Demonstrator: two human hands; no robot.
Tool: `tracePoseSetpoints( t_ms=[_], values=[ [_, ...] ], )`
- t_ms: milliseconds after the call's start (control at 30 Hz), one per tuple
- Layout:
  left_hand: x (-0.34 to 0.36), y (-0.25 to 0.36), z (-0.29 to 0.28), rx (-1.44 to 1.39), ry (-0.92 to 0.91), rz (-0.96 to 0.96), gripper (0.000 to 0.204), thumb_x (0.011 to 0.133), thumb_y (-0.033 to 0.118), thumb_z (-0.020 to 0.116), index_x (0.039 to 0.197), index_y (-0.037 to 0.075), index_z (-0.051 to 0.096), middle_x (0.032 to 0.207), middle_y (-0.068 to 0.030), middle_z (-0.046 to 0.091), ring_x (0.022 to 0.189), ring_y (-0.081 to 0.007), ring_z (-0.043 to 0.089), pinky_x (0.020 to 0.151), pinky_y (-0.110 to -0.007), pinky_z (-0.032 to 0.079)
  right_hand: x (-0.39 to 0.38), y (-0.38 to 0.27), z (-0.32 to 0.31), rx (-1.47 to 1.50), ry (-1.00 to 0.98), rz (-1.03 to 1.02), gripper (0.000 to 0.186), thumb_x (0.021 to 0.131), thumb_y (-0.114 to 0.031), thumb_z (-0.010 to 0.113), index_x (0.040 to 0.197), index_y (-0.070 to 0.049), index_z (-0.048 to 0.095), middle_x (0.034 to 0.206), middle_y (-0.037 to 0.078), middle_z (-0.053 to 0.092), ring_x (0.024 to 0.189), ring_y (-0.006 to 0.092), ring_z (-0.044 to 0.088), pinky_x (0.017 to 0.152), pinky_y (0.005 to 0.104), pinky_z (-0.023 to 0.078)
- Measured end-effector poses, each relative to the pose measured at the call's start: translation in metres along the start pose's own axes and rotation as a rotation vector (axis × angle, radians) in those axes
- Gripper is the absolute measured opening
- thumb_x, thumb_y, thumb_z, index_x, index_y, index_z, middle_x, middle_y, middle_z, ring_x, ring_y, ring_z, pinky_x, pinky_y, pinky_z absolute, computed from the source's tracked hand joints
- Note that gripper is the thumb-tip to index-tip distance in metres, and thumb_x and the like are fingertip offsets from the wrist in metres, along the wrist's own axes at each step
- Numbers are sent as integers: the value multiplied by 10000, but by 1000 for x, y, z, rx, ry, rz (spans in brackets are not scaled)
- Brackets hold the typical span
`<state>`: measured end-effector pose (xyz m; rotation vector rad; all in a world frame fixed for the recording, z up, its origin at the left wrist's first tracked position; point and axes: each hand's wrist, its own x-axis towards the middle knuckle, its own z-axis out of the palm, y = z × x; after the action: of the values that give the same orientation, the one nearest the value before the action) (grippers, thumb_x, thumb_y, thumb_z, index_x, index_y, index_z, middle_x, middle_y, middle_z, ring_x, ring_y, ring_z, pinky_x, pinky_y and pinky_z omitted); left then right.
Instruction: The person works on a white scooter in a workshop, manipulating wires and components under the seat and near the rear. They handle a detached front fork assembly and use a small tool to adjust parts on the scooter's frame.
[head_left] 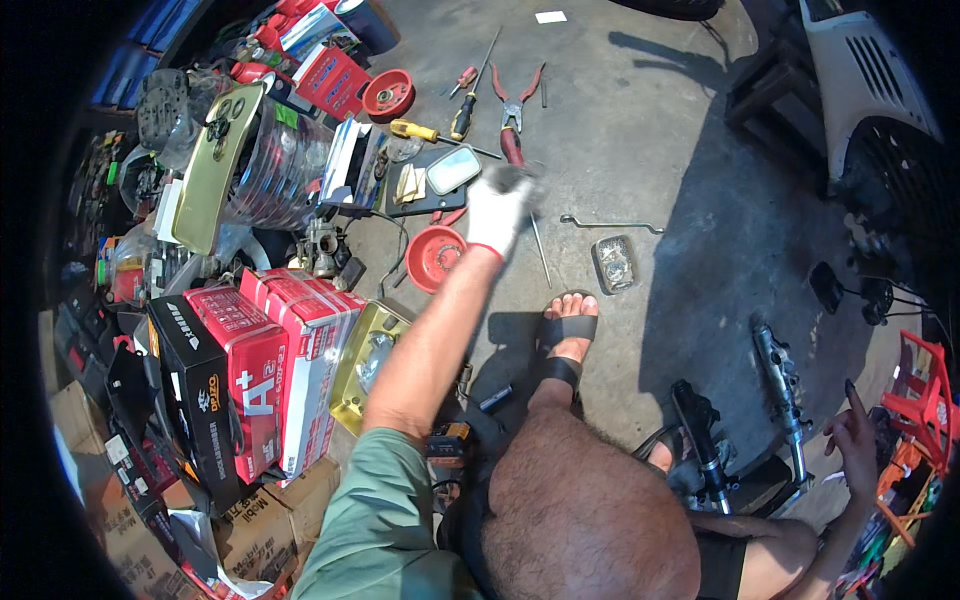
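My left hand (494, 210) wears a white glove with a red cuff and reaches over the tools on the floor. Its grey fingertips are smeared by motion, so its grip is unclear. A red handle (511, 147) shows just beyond them, and a thin metal rod (541, 255) lies beside the hand. Farther off are red-handled pliers (512, 105) and a yellow-and-black screwdriver (464, 112). To the left, a rectangular mirror (453, 170) rests near a red bowl (435, 258). At the far right my right hand (853, 445) is bare, raised and open, one finger pointing up, its tip dark.
A double-ended wrench (610, 225) and a clear tray of small parts (614, 265) lie ahead of my sandaled foot (568, 335). Red boxes (310, 340) crowd the left. Metal shock absorbers (785, 400) stand near my right leg; a white vehicle panel (870, 65) is at far right.
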<state>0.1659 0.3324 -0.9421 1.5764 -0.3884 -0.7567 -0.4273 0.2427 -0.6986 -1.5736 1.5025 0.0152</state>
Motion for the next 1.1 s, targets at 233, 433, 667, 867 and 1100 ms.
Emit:
tracePoseSetpoints(
  t_ms=[233, 433, 667, 867, 1100],
  values=[
    [91, -14, -111, 734, 243, 391, 336, 857, 182, 739, 1114, -26, 679, 1043, -198, 746, 956, -303, 731, 861, -391, 557, 8, -1, 0, -41, -21, -30, 683, 992, -111, 566, 1604, -47, 269, 878, 80, 576, 693, 128, 546, 617, 261, 497],
    [103, -25, -123, 1042, 190, 472, 277, 897, 209, 670, 1117, 41, 675, 1047, -197, 720, 1003, -364, 691, 893, -433, 536, 6, -3, 3, -18, -9, 18, 687, 984, -99, 573, 1602, -51, 277, 875, 85, 576, 705, 132, 553, 623, 262, 500],
    [98, -50, -139, 1301, 16, 624, 187, 866, 190, 693, 995, 67, 635, 972, -172, 656, 965, -378, 630, 858, -472, 505, 8, 0, 3, 8, -20, 35, 690, 986, -113, 569, 1606, -59, 269, 856, 76, 556, 714, 126, 545, 608, 258, 497],
    [89, -43, -142, 1225, -60, 648, 288, 837, 167, 718, 1094, 71, 634, 1041, -171, 647, 1022, -381, 605, 910, -468, 488, 10, 3, 2, -5, -33, 8, 691, 984, -102, 555, 1607, -55, 260, 854, 72, 549, 708, 120, 536, 604, 254, 494],
    [77, -29, -148, 1132, -62, 614, 446, 813, 94, 669, 1257, 90, 621, 1198, -174, 635, 1150, -378, 587, 995, -457, 481, 8, 0, 3, -49, -20, -2, 671, 989, -103, 542, 1600, -39, 272, 853, 71, 551, 690, 120, 535, 602, 251, 489]
  ],
)
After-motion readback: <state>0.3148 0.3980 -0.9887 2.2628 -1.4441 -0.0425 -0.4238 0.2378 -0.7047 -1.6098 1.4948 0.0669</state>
